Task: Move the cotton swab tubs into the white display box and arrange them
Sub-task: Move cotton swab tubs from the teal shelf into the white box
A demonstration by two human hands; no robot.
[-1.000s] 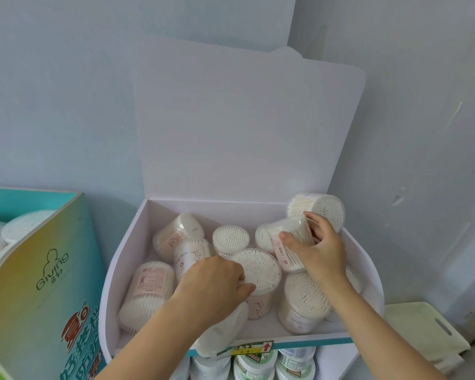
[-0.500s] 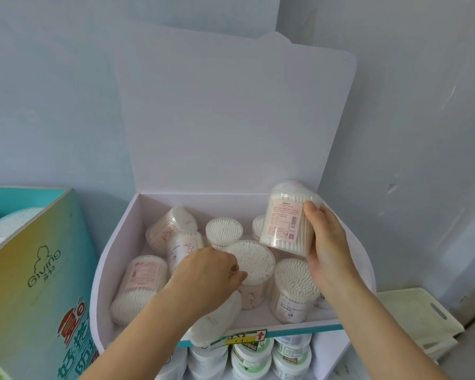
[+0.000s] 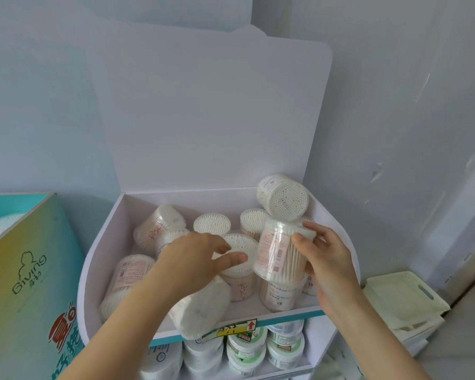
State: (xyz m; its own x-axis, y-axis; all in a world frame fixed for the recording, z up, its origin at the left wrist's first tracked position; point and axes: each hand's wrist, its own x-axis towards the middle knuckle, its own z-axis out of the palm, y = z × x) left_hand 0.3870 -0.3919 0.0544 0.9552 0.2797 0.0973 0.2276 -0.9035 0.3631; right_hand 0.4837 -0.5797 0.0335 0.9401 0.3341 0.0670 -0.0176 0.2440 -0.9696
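The white display box (image 3: 102, 242) stands with its lid up and holds several clear cotton swab tubs, some upright, some on their sides. My right hand (image 3: 332, 264) grips one tub (image 3: 274, 250) by its side, nearly upright, just above the standing tubs at the front right. My left hand (image 3: 192, 259) is over the box's middle with fingers spread, fingertips at the top of an upright tub (image 3: 239, 245). Beneath my left wrist a tub (image 3: 200, 308) lies tilted over the front edge. Another tub (image 3: 284, 198) leans on the back right corner.
A teal and yellow "Giving" carton (image 3: 30, 270) stands close on the left. Under the box, a shelf holds green-lidded jars (image 3: 247, 344). Cream plastic baskets (image 3: 406, 300) are stacked low on the right. Walls enclose the box behind and to the right.
My right hand picked a lying tub out of the back right, raised it upright, then brought it down toward the front right. My left hand's fingers have spread over the middle tub.
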